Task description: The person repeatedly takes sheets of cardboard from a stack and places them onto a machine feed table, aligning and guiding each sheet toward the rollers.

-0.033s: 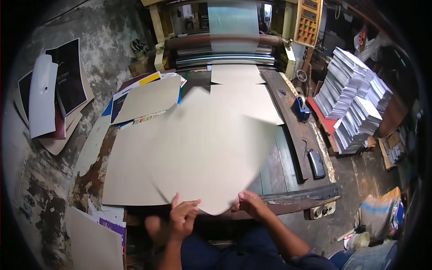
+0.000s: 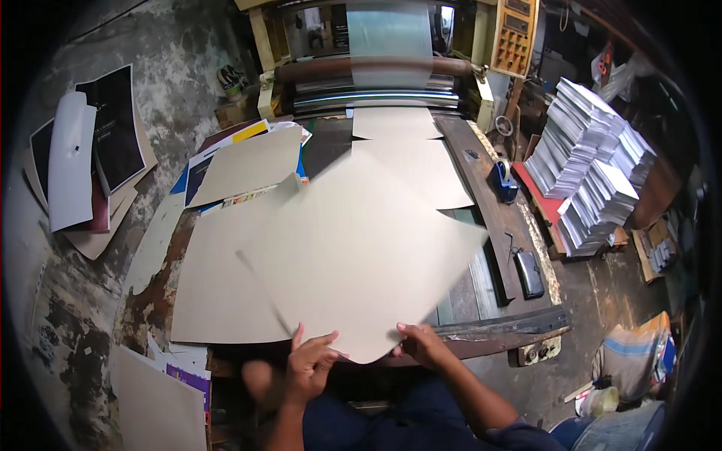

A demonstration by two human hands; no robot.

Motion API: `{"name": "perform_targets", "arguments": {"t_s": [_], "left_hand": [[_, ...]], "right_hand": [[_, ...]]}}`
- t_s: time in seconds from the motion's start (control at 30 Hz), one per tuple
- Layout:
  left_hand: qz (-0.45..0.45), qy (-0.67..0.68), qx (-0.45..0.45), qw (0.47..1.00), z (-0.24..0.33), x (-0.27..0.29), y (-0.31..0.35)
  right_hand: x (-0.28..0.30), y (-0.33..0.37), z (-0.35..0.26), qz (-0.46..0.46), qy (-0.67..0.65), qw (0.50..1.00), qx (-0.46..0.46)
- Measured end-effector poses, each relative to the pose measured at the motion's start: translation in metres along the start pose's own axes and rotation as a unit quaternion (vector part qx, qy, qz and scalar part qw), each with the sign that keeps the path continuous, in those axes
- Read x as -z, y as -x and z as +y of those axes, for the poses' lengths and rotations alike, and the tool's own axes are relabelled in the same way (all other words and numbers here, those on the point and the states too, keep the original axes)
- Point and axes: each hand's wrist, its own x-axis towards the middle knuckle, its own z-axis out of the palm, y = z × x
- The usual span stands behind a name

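A large beige-grey sheet of card [image 2: 361,263] is held up at a slant, one corner pointing toward me and blurred at its far edges. My left hand [image 2: 308,364] pinches its near edge left of that corner, index finger raised along it. On the other side of the corner my right hand [image 2: 417,342] grips the edge between thumb and curled fingers. Beneath, at the left, lies another beige sheet [image 2: 214,278], partly covered. Farther off, two overlapping beige sheets [image 2: 410,169] lead up to the machine's rollers [image 2: 376,100].
A control panel [image 2: 515,37] stands beside the machine. A tape dispenser [image 2: 504,183] and a dark case [image 2: 530,274] lie on the table's right side. Tall paper stacks [image 2: 575,139] stand at right. Sheets with printed pieces [image 2: 248,169] lie at far left; more prints [image 2: 113,128] are on the floor.
The held card has swung slightly to the right, and its right corner now reaches farther over the table's slats. Both hands keep their grip in nearly the same place.
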Motion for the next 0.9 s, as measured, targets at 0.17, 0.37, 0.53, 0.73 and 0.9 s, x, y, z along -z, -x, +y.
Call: {"name": "perform_targets", "arguments": {"t_s": [0.17, 0.37, 0.53, 0.73, 0.9], "left_hand": [[-0.018, -0.185, -0.036, 0.982, -0.019, 0.02, -0.008], [-0.002, -0.14, 0.088, 0.986, -0.06, 0.05, -0.01], [0.013, -0.125, 0.093, 0.988, -0.073, 0.047, -0.008], [0.187, -0.115, 0.173, 0.96, -0.082, 0.014, -0.007], [0.181, -0.22, 0.102, 0.953, -0.079, 0.005, 0.001]], "right_hand": [[0.019, 0.013, 0.063, 0.067, -0.112, 0.991, -0.032], [0.012, 0.038, 0.105, 0.154, -0.185, 0.963, -0.124], [0.026, -0.012, 0.073, 0.143, -0.221, 0.958, -0.116], [0.064, -0.107, 0.035, 0.149, -0.219, 0.96, -0.092], [0.071, -0.154, 0.018, 0.17, -0.229, 0.955, -0.077]]}}
